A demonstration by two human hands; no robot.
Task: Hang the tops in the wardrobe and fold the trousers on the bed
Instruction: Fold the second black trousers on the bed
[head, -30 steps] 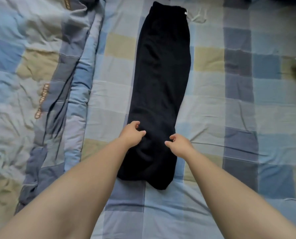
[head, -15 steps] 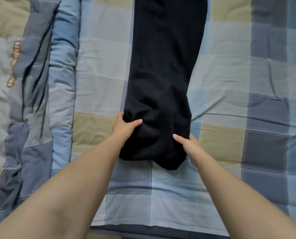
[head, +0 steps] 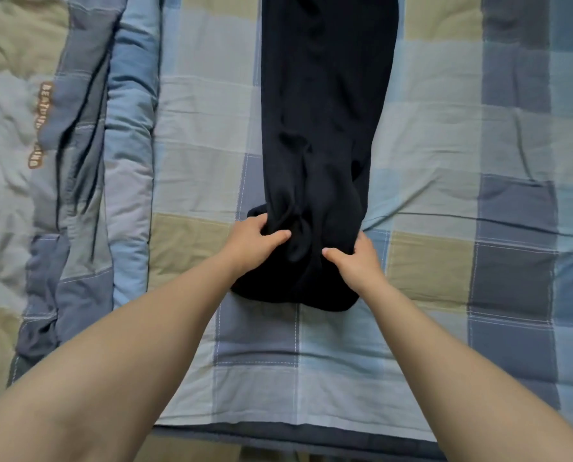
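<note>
Black trousers [head: 325, 135] lie lengthwise on the checked sheet [head: 445, 201] of the bed, their near end bunched. Left hand [head: 250, 243] grips a fold at the left edge, thumb on top; right hand [head: 356, 261] pinches the right edge, its fingers apparently tucked underneath. A rumpled quilt [head: 61, 155] lies alongside on the left.

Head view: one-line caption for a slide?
Both hands, left hand and right hand, grip black trousers near their end on a checked bedsheet.

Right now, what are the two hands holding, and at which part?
Both the left hand and right hand grip the long black fabric trousers near their end closest to the person.
</note>
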